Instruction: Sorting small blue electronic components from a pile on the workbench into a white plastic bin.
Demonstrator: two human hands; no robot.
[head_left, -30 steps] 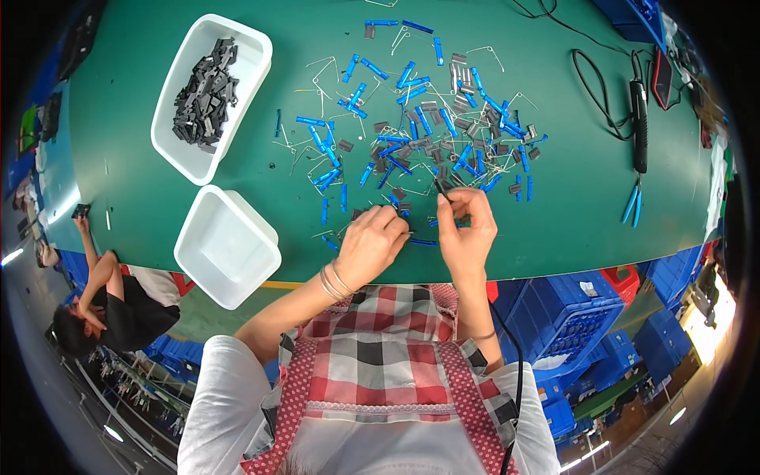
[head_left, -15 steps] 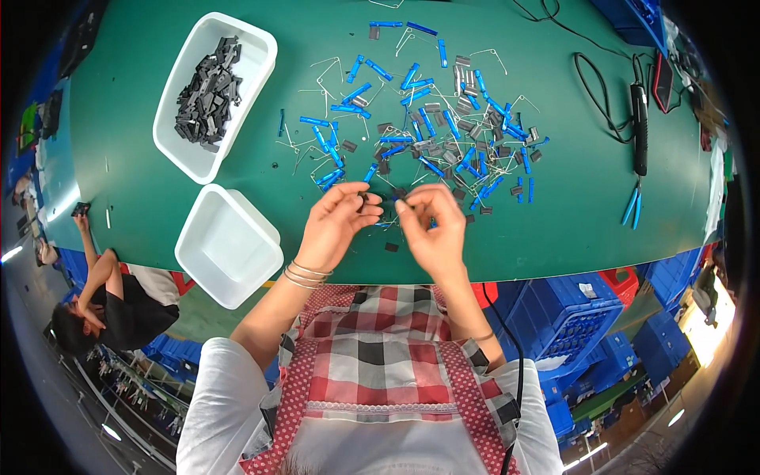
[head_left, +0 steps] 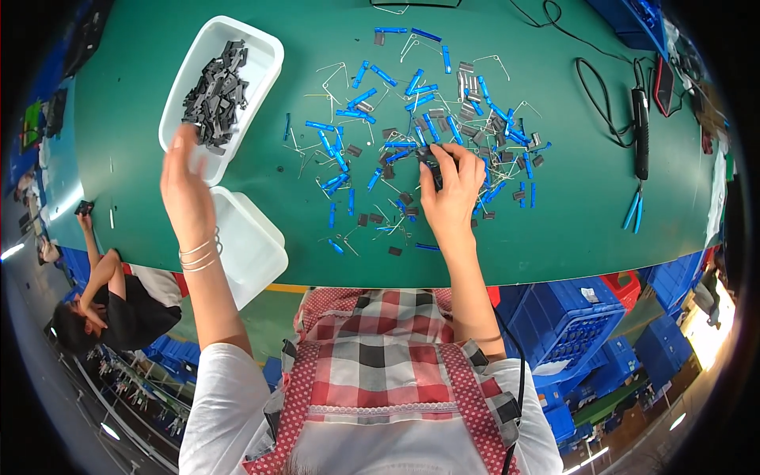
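My left hand (head_left: 187, 176) is over the near left edge of the upper white tray (head_left: 273, 49), its fingers blurred by motion beside the small black plastic pieces (head_left: 215, 91) heaped inside. Whether it holds one of them I cannot make out. Over the loose parts on the green table, my right hand (head_left: 454, 190) has its thumb and fingers closed around a small black piece (head_left: 429, 161). Around it lie blue metal strips (head_left: 374, 179), thin bent wire springs (head_left: 497, 63) and short grey clips (head_left: 394, 251).
A second white tray (head_left: 273, 265) stands nearer me, partly behind my left forearm. At the right lie a black-handled tool (head_left: 640, 134) with a cord and blue-handled pliers (head_left: 632, 210). A person (head_left: 111, 305) sits at the far left; blue crates (head_left: 554, 321) stand below the table's edge.
My left hand has moved left from the middle to the upper tray. My right hand has shifted slightly up and right over the scattered parts. The hands were close together before.
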